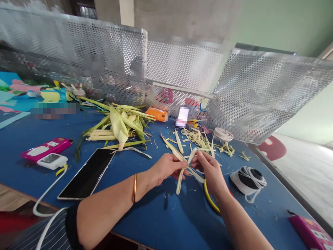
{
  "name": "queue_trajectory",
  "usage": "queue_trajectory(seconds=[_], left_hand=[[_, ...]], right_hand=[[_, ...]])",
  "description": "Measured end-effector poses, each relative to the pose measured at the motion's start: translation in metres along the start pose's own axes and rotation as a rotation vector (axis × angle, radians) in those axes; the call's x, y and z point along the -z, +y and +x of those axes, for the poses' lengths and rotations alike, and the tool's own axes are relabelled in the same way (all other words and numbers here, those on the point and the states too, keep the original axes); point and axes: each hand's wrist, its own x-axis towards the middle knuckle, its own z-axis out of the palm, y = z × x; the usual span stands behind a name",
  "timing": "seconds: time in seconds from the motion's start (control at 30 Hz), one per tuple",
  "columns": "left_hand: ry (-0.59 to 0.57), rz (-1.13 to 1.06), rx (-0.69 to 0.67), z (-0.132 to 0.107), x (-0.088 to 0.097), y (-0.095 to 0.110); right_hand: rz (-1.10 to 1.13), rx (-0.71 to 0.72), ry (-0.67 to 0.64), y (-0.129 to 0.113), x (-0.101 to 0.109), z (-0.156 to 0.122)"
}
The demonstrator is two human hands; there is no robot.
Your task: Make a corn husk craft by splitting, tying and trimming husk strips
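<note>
Pale corn husk strips (182,175) cross one another between my two hands, above the blue table (161,215). My left hand (171,166) pinches them where they cross, thumb on top. On the right, my right hand (208,166) closes its fingertips on the upper end of a husk strip. Just under my right wrist lies a yellow-handled tool (210,200), partly hidden by the arm. Behind my hands a loose husk piece (179,141) rests on the table, near a heap of thin husk braids (200,139).
A large pile of green corn husks (122,126) lies back left. A black tablet (87,173), magenta packs and a white cabled device (52,160) are at left. At right sit a yarn ball (248,180) and tape roll (223,134). Perforated metal sheeting (182,69) borders the back.
</note>
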Motion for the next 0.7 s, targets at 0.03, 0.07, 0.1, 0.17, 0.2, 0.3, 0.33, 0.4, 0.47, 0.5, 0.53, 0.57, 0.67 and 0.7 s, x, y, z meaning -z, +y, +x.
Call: queue_trajectory(seconds=[0.03, 0.07, 0.1, 0.17, 0.2, 0.3, 0.33, 0.4, 0.47, 0.5, 0.53, 0.57, 0.67, 0.7], left_hand=[[0.040, -0.018, -0.014, 0.001, -0.001, -0.001], [0.079, -0.034, -0.033, 0.001, -0.001, -0.001], [0.113, -0.047, -0.053, 0.001, -0.002, -0.002], [0.157, -0.063, -0.076, 0.001, -0.002, -0.002], [0.157, -0.065, -0.076, 0.001, -0.002, -0.001], [0.104, -0.066, -0.061, 0.000, 0.002, 0.005], [0.105, -0.079, -0.054, 0.000, 0.005, 0.007], [0.148, -0.117, -0.036, 0.000, 0.012, 0.013], [0.177, -0.121, -0.014, 0.001, 0.018, 0.017], [0.155, -0.095, 0.001, 0.001, 0.020, 0.018], [0.111, -0.057, 0.016, 0.001, 0.021, 0.019], [0.055, -0.017, 0.030, 0.000, 0.021, 0.019], [-0.100, 0.042, 0.038, 0.000, 0.019, 0.014], [-0.124, 0.025, 0.032, 0.000, 0.018, 0.012]], right_hand=[[-0.017, -0.014, -0.016, 0.000, 0.001, 0.000], [-0.052, -0.016, -0.052, 0.000, 0.002, 0.000], [-0.102, -0.003, -0.101, 0.000, 0.002, -0.001], [-0.223, 0.058, -0.190, 0.003, 0.000, -0.003], [-0.276, 0.094, -0.206, 0.004, 0.000, -0.004], [-0.396, 0.191, -0.130, 0.007, 0.000, -0.006], [-0.441, 0.228, -0.103, 0.006, 0.002, -0.006], [-0.553, 0.335, -0.080, 0.003, 0.006, -0.005], [-0.691, 0.487, -0.081, -0.002, 0.010, -0.004], [-0.753, 0.566, -0.086, -0.004, 0.010, -0.004], [-0.803, 0.636, -0.094, -0.006, 0.010, -0.005], [-0.835, 0.690, -0.104, -0.007, 0.010, -0.005], [-0.819, 0.712, -0.172, -0.007, 0.006, -0.008], [-0.774, 0.664, -0.175, -0.006, 0.005, -0.009]])
